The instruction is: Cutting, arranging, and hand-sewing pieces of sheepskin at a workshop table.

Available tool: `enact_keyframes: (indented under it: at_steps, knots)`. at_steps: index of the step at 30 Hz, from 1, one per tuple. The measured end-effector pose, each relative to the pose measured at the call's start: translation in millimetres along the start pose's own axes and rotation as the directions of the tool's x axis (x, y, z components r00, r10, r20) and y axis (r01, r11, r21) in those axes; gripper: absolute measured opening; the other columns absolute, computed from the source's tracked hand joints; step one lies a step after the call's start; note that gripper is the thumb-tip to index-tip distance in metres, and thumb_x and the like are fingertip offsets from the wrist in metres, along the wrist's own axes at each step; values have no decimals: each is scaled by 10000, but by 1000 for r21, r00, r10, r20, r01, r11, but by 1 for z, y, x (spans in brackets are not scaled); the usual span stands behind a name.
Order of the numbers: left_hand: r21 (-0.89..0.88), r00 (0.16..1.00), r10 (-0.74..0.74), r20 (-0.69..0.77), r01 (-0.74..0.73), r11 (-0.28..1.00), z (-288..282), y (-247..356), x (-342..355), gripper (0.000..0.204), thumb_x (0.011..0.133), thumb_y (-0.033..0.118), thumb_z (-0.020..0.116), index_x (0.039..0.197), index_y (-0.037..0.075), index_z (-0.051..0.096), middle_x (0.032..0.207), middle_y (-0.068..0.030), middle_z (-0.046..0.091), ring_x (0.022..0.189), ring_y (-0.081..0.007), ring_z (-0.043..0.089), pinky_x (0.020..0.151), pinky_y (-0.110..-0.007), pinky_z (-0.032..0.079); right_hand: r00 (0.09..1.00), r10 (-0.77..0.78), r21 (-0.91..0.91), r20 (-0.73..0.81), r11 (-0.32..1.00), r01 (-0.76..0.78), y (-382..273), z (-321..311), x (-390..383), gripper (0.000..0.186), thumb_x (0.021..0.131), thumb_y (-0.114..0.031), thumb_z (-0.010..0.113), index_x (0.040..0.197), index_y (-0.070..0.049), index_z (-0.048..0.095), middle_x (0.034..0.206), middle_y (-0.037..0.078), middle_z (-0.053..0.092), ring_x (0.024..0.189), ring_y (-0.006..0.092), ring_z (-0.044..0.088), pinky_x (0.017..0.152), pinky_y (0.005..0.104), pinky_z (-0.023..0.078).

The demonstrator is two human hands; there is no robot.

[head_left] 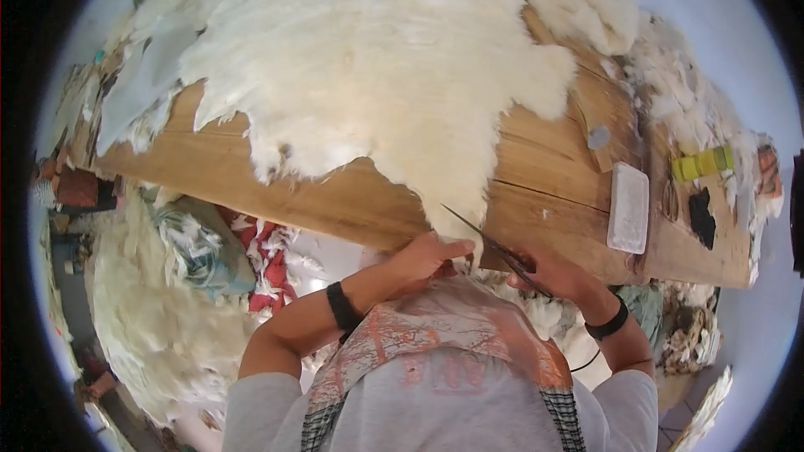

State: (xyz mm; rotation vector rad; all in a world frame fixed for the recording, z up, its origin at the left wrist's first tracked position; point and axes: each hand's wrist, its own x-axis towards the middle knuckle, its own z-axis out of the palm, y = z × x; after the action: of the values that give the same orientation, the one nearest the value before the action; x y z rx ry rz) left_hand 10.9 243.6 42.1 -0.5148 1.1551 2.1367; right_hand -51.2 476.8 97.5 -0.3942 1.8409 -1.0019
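Observation:
A large cream-white fleecy hide (377,59) lies spread over the wooden table, its narrow strip hanging toward me at the near edge. My left hand (421,259) is closed on the end of that strip, thumb on top. In my right hand (554,274) I hold a pair of dark scissors (479,234). Their blades point up and to the left, across the strip just beyond my left thumb. I cannot tell how far apart the blades are. The lower tip of the strip is partly hidden between my hand and the apron (444,305).
On the wooden table (553,159), right of the hide, sit a whitish rectangular tray (628,208), a yellow-green object (702,164) and a black cloth-like piece (702,218). More fleece (578,0) is at the far right. Below left are a fleece heap (151,310) and red cloth (270,272).

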Motion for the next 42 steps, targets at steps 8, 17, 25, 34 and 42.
enact_keyframes:
  at_steps: [8,17,25,34,42]
  knots:
    - [351,986,100,-133,-47,935,-13,-13,10,432,785,429,705,751,-1,669,606,-43,540,543,-142,466,537,-290,407,959,283,-2,-22,959,-284,-19,-9,-6,424,815,-377,712,1002,-10,610,695,-6,557,622,92,474,544,271,381]
    - [446,995,71,73,-96,890,-12,9,-13,411,753,376,729,784,-29,665,650,-51,582,570,-139,521,531,-302,442,958,285,121,-25,952,-280,-39,6,10,480,810,-516,665,864,-45,591,627,-8,499,507,70,450,451,233,350]
    - [501,985,119,126,-166,849,-21,-4,-9,336,751,287,723,935,14,656,776,-63,637,632,-142,551,574,-293,459,989,132,120,-60,985,-124,-41,30,28,515,846,-579,571,789,-67,571,568,-17,473,444,73,420,410,231,311]
    - [449,950,23,313,-169,878,-15,38,-51,346,797,162,696,1091,11,594,1048,-80,632,968,-164,567,819,-314,469,994,90,216,-64,974,-74,-65,46,49,540,904,-575,460,751,-65,551,549,-25,449,435,67,409,405,223,304]
    - [675,970,21,243,-185,715,-38,3,-34,310,784,213,679,995,-8,628,859,-100,660,805,-184,600,729,-323,483,993,116,126,-18,986,-113,-82,34,63,577,884,-607,469,729,-55,538,549,-25,438,426,63,396,384,236,292]
